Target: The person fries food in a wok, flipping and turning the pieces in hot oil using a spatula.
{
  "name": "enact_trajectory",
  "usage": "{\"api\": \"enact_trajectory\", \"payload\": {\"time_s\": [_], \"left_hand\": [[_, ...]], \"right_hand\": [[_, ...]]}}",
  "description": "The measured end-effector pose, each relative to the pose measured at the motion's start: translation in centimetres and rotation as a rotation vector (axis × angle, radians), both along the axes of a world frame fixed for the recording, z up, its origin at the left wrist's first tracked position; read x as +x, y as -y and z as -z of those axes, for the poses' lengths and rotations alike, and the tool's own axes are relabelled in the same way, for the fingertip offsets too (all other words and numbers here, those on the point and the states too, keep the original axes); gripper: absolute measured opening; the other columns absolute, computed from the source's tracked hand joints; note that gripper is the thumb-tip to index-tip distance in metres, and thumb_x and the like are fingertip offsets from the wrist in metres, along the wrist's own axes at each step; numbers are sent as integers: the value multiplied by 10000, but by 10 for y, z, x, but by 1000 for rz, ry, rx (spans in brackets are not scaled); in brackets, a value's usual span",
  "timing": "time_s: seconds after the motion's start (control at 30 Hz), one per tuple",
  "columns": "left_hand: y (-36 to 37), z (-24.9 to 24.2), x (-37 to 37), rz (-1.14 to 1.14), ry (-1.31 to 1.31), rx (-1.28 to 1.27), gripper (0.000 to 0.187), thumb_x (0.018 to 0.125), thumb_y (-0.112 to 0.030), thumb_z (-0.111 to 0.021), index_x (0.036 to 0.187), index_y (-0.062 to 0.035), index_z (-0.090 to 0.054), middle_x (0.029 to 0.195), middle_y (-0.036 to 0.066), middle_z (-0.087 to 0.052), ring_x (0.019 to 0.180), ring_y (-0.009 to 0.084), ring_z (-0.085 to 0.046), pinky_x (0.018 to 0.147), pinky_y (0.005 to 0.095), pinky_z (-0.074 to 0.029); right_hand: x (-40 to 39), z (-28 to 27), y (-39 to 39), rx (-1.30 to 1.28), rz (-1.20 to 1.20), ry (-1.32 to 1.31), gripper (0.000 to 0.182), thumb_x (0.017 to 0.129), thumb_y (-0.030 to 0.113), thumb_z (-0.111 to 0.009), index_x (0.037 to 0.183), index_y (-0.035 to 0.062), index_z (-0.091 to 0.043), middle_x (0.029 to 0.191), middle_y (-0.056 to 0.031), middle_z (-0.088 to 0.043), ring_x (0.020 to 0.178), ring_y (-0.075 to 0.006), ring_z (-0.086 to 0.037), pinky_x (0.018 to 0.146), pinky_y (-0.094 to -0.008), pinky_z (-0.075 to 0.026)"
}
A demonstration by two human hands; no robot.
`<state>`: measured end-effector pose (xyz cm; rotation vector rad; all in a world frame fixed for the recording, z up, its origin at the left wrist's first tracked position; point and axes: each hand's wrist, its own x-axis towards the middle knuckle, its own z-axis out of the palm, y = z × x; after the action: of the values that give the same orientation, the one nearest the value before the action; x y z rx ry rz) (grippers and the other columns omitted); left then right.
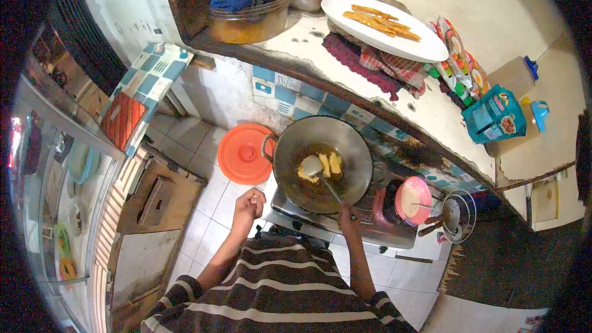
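In the head view, a large dark wok (290, 172) sits on the gas stove (394, 237), with oil in its bottom. Several pale yellow, battered pieces (335, 163) lie in the oil. My right hand (349, 214) is closed round the handle of a metal spatula (311, 165), whose head rests among the pieces. To the left of the wok, my left hand (248, 205) is held up with its fingers curled in, apart from the wok's loop handle. Whether anything is inside those fingers is hidden.
An orange plastic lid (246, 148) is left of the wok. Right of it stands a pink bowl of pale batter (412, 200), near a wire strainer (455, 216). On the ledge behind are a white oval plate (425, 50) with fried strips, cloths (351, 55) and a teal pouch (495, 115).
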<state>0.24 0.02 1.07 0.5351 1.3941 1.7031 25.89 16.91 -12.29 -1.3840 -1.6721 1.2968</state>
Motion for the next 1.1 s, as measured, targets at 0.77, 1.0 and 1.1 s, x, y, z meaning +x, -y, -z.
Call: {"api": "enact_trajectory", "payload": {"time_s": [0.77,1.0,1.1], "left_hand": [[6,0,4,-12,3,-79,273,641,63,-326,811,-38,-513,511,-46,-351,449,52,-255,437,228,-178],[11,10,9,49,60,-56,293,632,89,-312,812,-40,-503,507,-40,-351,450,54,-261,437,222,-196],[10,8,7,47,58,-50,296,632,89,-310,818,-38,-502,506,-37,-347,454,55,-265,438,222,-200]], "right_hand": [[11,-32,12,550,-161,305,377,899,299,-589,1132,4,-560,990,-134,-628,988,-237,-572,826,-331,-465],[1,-70,21,206,-20,306,321,904,269,-585,1058,-11,-620,1004,-161,-649,934,-238,-602,837,-331,-453],[3,-63,25,177,-18,295,303,902,258,-588,1041,-7,-631,1004,-165,-653,938,-226,-600,843,-332,-449]]}}
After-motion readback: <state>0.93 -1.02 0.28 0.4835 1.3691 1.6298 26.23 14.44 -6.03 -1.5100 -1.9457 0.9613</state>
